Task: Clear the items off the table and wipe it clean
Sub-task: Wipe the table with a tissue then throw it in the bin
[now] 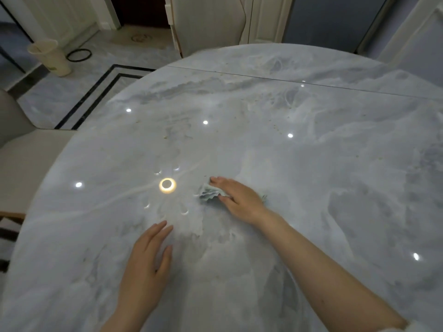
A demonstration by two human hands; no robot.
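The clearing part looks done: nothing stands on the round marble-patterned bench (311, 188), only reflections of ceiling lights on its glossy top. The wiping is in hand. The right hand (237, 198) lies flat on a crumpled pale green cloth (209, 194), its fingers (219, 180) straight and pressing the cloth down near the middle of the near half of the bench, not curled round it. The left hand (146, 264) rests open on the bench just to the left and nearer the person, fingers relaxed and holding nothing, seemingly bracing.

What is left, as I judge it: small crumbs or specks (282, 116) are scattered across the far half of the bench, with a few more to the left around (167, 135), so most of the far surface has yet to be wiped. The near part looks cleaner, though fine smears are hard to tell under the glare.

The only container in view is a pale plastic bin (51, 57) standing on the floor well apart, beyond the far left edge; a liner seems folded over its rim, and what is inside cannot be seen
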